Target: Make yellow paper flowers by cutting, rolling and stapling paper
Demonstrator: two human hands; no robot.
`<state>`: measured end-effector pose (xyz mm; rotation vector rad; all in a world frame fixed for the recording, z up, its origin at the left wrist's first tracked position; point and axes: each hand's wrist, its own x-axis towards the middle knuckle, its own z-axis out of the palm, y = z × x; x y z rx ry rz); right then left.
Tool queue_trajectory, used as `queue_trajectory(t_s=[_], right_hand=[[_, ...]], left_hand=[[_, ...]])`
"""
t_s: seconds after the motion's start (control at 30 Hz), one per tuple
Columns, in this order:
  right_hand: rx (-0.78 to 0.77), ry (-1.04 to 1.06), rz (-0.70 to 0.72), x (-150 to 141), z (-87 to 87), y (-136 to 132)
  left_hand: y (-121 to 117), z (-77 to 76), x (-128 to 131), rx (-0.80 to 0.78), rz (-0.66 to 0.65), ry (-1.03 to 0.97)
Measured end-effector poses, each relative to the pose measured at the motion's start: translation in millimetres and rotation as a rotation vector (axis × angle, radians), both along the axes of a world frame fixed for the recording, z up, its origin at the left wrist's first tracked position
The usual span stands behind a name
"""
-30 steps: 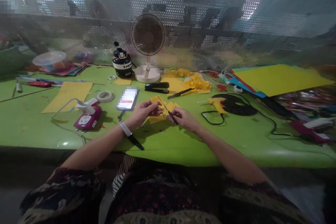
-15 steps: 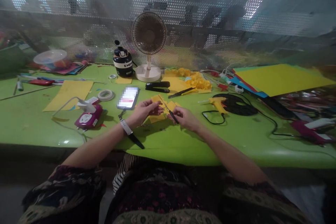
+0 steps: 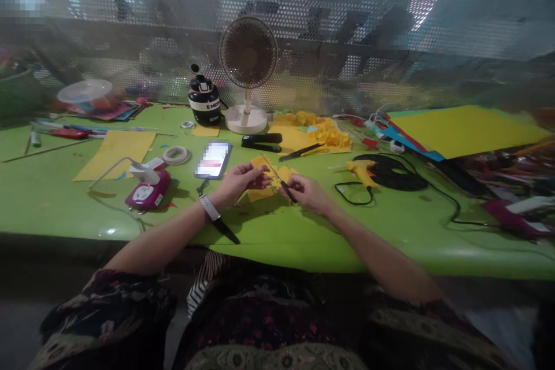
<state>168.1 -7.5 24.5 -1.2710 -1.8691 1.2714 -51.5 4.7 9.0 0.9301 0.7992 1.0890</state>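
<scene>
My left hand [image 3: 239,181] pinches a piece of yellow paper [image 3: 260,179] just above the green table [image 3: 65,202]. A white watch band sits on that wrist. My right hand [image 3: 307,192] is closed on small black-handled scissors [image 3: 277,177], whose blades point up and left into the paper. Both hands work close together at the middle of the table, in front of a phone [image 3: 212,159] with a lit screen.
A small fan [image 3: 247,69], a black stapler [image 3: 261,141], a yellow glue gun [image 3: 361,170] with black cable, yellow paper flowers [image 3: 329,134], a tape roll [image 3: 176,155], a pink charger [image 3: 148,194] and stacked coloured sheets [image 3: 459,130] lie around. A perforated screen backs the table.
Both hands stay in place on the paper and scissors. The view has shifted slightly; nothing on the table has moved.
</scene>
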Motion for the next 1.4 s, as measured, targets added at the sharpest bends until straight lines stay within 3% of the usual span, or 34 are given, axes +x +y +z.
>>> queue_trajectory(t_s=[0.33,0.7,1.2,1.4], right_hand=[[0.002,-0.012,-0.027,-1.0,2.9,-0.2],[-0.031,-0.006,-0.013,-1.3,6.8,-0.9],[-0.04,-0.01,-0.01,-0.7,7.0,0.9],[-0.062,-0.005,0.012,-1.8,13.7,-3.3]], left_hand=[[1.5,-0.6,-0.2,0.013,0.044,-0.001],[1.1,-0.8,-1.3,0.028,-0.045,0.044],[-0.1,2.1,0.1,0.047,0.046,0.051],[-0.6,1.7,0.8,0.054,-0.018,0.094]])
